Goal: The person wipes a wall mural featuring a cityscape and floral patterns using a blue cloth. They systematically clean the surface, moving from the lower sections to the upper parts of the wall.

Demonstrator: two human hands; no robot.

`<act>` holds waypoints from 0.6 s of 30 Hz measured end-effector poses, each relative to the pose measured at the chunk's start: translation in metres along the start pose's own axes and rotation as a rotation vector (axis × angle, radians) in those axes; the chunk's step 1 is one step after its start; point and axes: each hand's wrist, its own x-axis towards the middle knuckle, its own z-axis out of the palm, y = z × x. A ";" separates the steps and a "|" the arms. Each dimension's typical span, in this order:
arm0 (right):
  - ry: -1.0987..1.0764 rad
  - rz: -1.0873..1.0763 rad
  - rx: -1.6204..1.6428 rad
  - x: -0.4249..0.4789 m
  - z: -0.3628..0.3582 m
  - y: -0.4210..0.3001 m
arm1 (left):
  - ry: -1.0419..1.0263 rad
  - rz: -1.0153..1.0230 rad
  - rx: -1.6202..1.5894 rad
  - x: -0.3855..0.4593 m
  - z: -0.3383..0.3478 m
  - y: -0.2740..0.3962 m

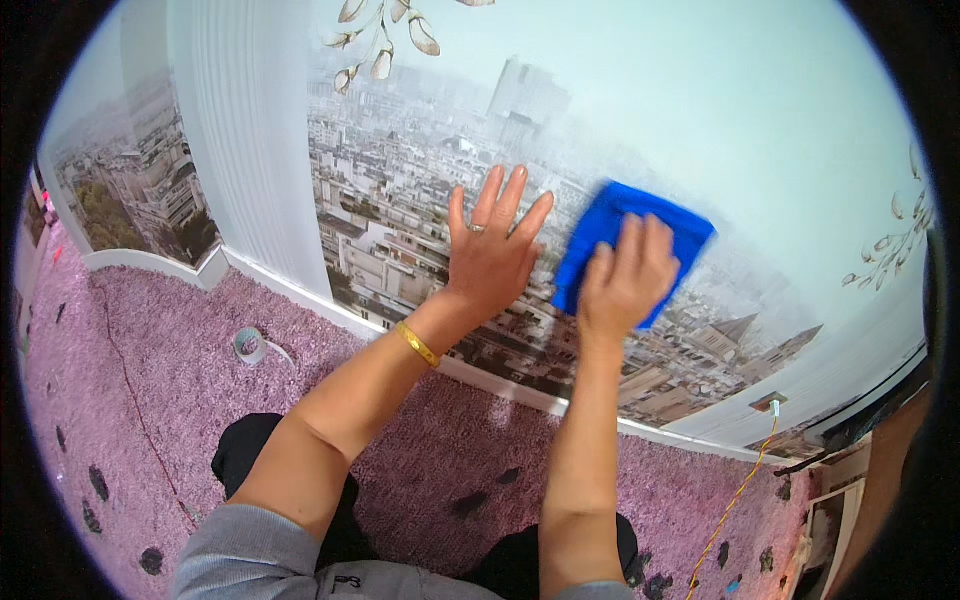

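Before me stands a wall (675, 112) covered with a printed city-view mural. My left hand (491, 251) lies against the mural with its fingers spread, holding nothing; a ring and a yellow bangle (418, 343) are on that hand and wrist. To its right, my right hand (630, 274) presses a folded blue cloth (652, 201) flat on the wall, fingers bent over it. Some blur shows on this hand and the cloth. Part of the mural is covered by the cloth and my arms.
A roll of tape (250, 346) with a loose end sits on the pink carpet (172, 390) at left. White baseboard (525, 394) runs along the wall's foot. At right, a yellow cord (731, 502) hangs from a wall outlet (766, 403), near wooden furniture (889, 450).
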 end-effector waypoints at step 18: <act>0.218 -0.039 0.001 0.004 -0.007 0.046 | -0.142 0.013 0.029 0.004 0.001 0.010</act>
